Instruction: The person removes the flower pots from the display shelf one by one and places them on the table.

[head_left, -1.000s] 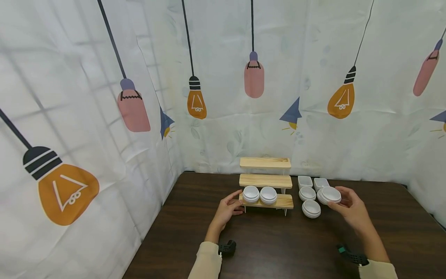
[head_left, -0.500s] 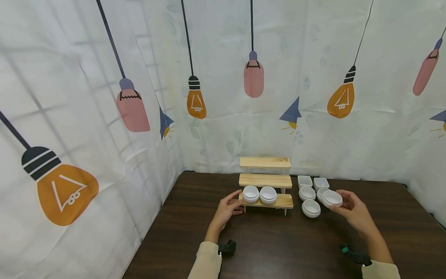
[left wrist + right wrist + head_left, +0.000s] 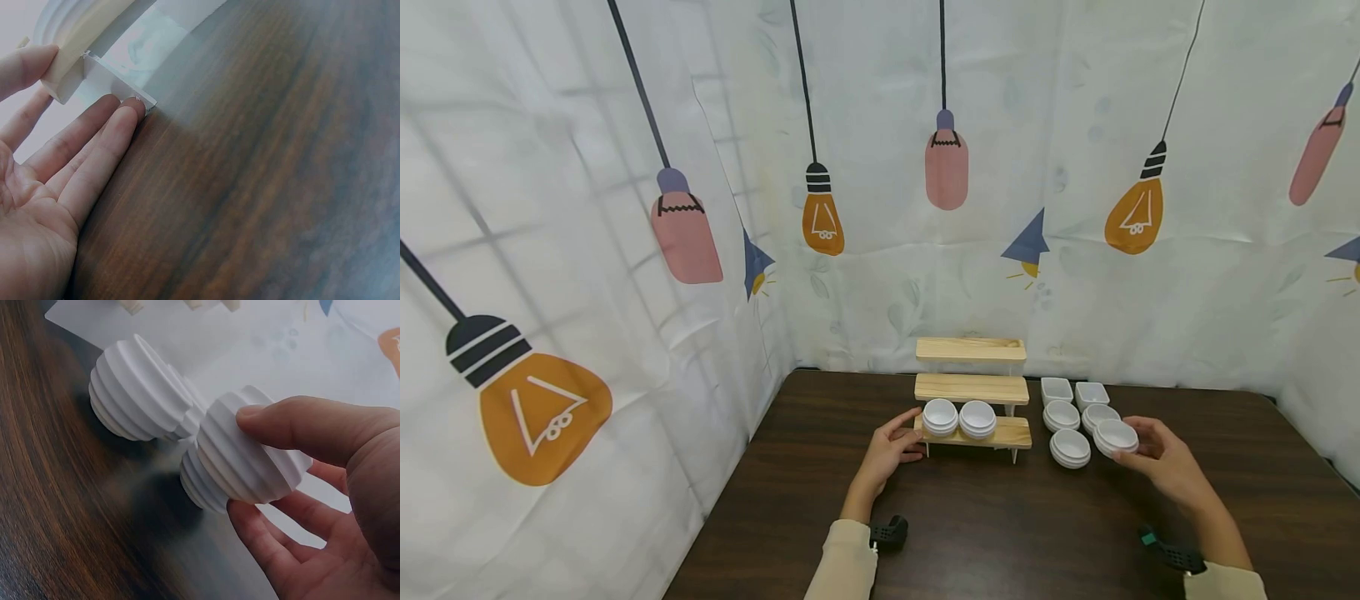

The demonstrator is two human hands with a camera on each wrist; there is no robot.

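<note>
My right hand holds a small white ribbed bowl between thumb and fingers. In the right wrist view this bowl is tilted and overlaps another ribbed bowl behind it. The left hand grips the left end of the lowest step of a three-step wooden display stand. Seen from the left wrist, the thumb lies on the wooden end and other fingers are at the clear leg. Two white bowls stand side by side on that lowest step.
Right of the stand, more white bowls are grouped on the dark wooden table. Two square white dishes stand behind them. A curtain printed with hanging lamps closes off the back and sides.
My right hand has moved the bowl slightly right and toward me, uncovering more of the bowl behind it. The left hand stays at the stand.
</note>
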